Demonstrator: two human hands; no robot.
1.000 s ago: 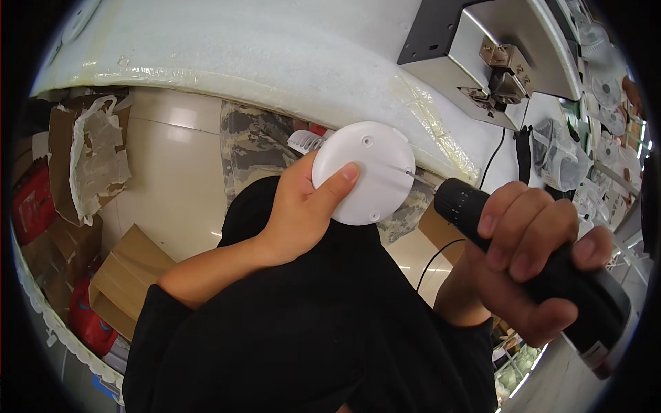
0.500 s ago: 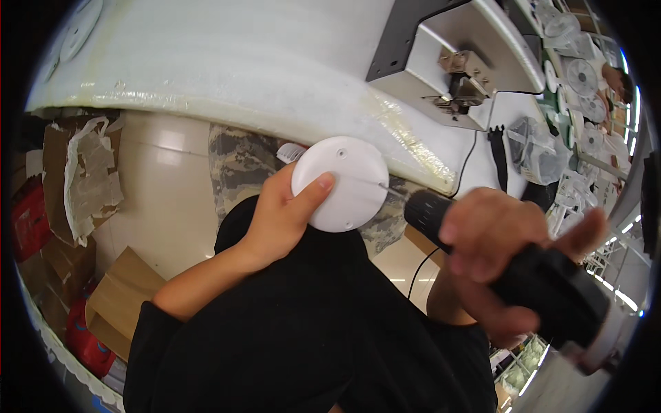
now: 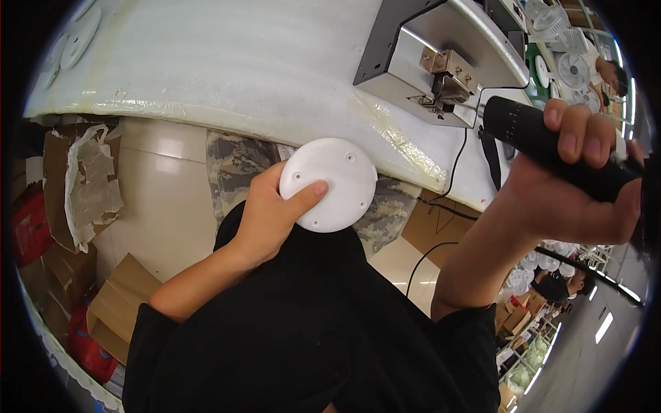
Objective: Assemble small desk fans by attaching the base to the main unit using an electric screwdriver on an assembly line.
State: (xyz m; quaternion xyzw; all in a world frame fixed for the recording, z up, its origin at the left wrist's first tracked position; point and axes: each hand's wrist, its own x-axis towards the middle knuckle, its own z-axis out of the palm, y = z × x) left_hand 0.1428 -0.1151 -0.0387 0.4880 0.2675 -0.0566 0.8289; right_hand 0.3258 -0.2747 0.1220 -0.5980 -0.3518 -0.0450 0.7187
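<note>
A round white plastic disc (image 3: 337, 203) with several small screw holes sits in my left hand (image 3: 265, 213) above my lap. The thumb presses on its face, and the other fingers go out of sight behind it. Up at the right, my right hand (image 3: 571, 196) is wrapped round a black electric screwdriver (image 3: 530, 131). Its nose points left, at the metal block on the front of a grey screw feeder (image 3: 447, 69). Whether the bit touches the feeder, I cannot tell.
The feeder stands on a white-covered table (image 3: 227, 62) with a taped edge. White round parts (image 3: 81, 38) lie at its far left. A black cable (image 3: 463, 162) hangs near the right. Cardboard boxes (image 3: 127, 299) stand on the floor at left. Other people work at far right.
My right hand has lifted the screwdriver from the disc's edge up and right to the feeder. The disc has turned in my left hand and shifted slightly left.
</note>
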